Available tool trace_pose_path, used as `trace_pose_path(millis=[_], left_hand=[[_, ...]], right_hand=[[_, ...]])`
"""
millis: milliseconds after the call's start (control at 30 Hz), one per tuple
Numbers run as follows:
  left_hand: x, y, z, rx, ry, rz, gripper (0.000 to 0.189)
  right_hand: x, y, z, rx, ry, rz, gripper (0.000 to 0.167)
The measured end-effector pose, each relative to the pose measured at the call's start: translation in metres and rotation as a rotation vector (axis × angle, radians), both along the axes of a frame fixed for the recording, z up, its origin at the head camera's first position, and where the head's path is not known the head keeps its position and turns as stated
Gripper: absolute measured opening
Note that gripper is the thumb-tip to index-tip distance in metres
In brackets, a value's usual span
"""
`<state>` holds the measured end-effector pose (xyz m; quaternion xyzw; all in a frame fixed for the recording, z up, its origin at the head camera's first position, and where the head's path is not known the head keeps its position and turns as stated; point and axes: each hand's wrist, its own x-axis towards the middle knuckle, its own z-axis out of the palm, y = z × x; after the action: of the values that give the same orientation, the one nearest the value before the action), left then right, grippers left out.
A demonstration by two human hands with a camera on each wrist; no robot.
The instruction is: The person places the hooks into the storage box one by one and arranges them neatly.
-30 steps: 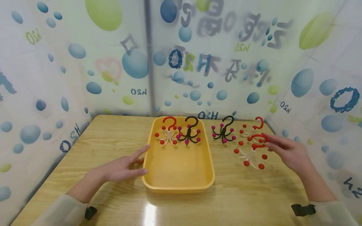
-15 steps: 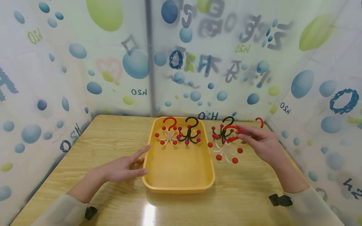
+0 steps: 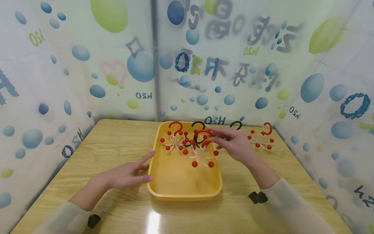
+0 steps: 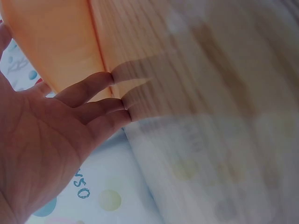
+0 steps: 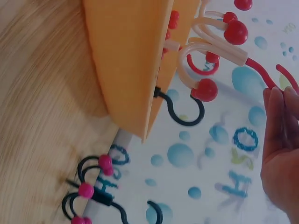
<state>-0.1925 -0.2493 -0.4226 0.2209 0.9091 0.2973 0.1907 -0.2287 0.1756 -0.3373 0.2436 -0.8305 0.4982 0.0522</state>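
Note:
My right hand (image 3: 233,143) pinches the red top of a multi-prong hanging hook (image 3: 201,154), whose pale prongs end in red balls. It hangs over the right part of a yellow tray (image 3: 184,196). In the right wrist view the held hook (image 5: 229,53) shows beyond the tray's wall (image 5: 124,56). Toward the tray's back lie a red-and-white hook (image 3: 174,138) and a black one with magenta balls (image 3: 186,138), the latter partly covered by the held hook. My left hand (image 3: 125,174) has its fingers extended, the tips touching the tray's left side.
On the wooden table (image 3: 117,139), right of the tray, lies another red-and-white hook (image 3: 260,141). A black hook (image 3: 236,124) near it is mostly hidden by my right hand; the right wrist view shows its magenta balls (image 5: 86,190). A bubble-patterned curtain (image 3: 117,81) encloses the table.
My right hand has carried the red-and-white hook leftward from the table's right side, past the black hook, to above the tray. The left hand has stayed at the tray's side.

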Motion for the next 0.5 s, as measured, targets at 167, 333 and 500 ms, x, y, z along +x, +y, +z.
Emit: trace_pose_path(millis=[167, 333, 500], left_hand=[[0.0, 0.0, 0.0, -0.002, 0.001, -0.002, 0.093], [0.0, 0.001, 0.0, -0.007, -0.006, 0.008, 0.093], [-0.001, 0.001, -0.001, -0.013, -0.002, 0.013, 0.094]], right_hand=[[-0.009, -0.028, -0.002, 0.033, -0.012, 0.033, 0.035], [-0.016, -0.05, -0.001, 0.059, -0.088, 0.045, 0.036], [-0.025, -0.067, 0.001, 0.086, -0.122, 0.035, 0.037]])
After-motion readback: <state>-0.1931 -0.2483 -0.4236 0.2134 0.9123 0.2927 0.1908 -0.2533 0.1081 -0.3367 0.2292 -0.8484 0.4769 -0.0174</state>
